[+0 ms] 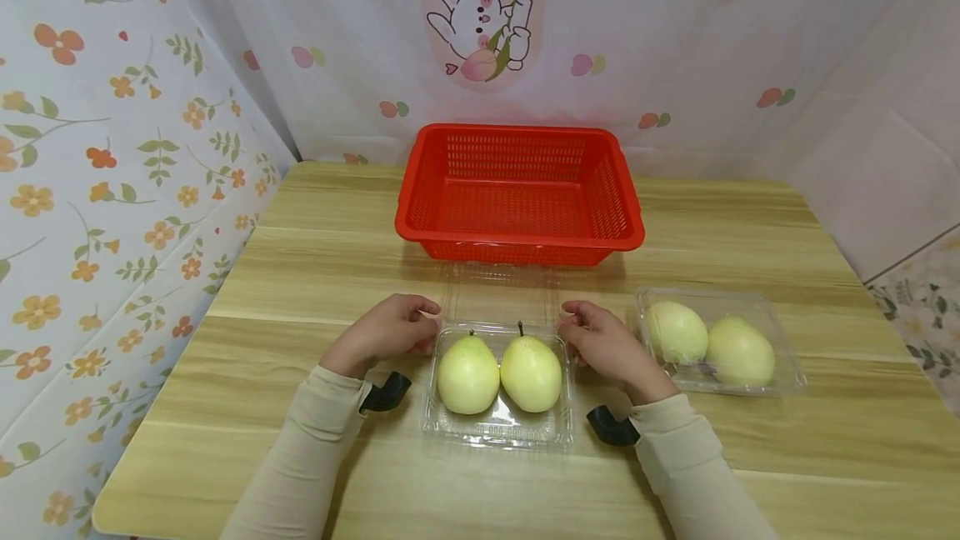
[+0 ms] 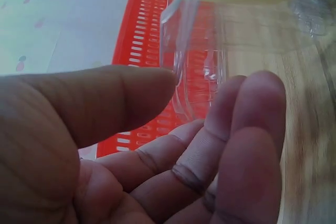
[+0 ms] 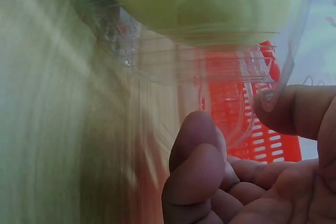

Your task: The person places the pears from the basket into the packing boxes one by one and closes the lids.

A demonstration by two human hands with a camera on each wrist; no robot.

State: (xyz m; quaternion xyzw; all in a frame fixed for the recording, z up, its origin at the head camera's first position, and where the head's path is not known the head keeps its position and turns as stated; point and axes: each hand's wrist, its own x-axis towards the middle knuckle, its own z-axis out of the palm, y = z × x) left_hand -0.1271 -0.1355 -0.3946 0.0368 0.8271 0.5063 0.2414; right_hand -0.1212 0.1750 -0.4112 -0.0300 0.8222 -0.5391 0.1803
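Note:
A clear plastic box (image 1: 498, 433) lies with its lid (image 1: 501, 294) folded back and two pale pears (image 1: 468, 375) side by side in its base. My left hand (image 1: 393, 327) is at the box's back left corner. In the left wrist view, its thumb (image 2: 149, 95) touches the plastic edge; the other fingers bend loosely beside the lid. At the back right corner is my right hand (image 1: 603, 344). Its thumb (image 3: 294, 108) lies against a corner of the plastic, with a gap to the bent fingers in the right wrist view.
Behind the lid stands a red slotted basket (image 1: 517, 247). To the right, another clear box (image 1: 783, 340) contains two pears. All of this is on a wood-grain table (image 1: 300, 223), with patterned cloth along the back and left.

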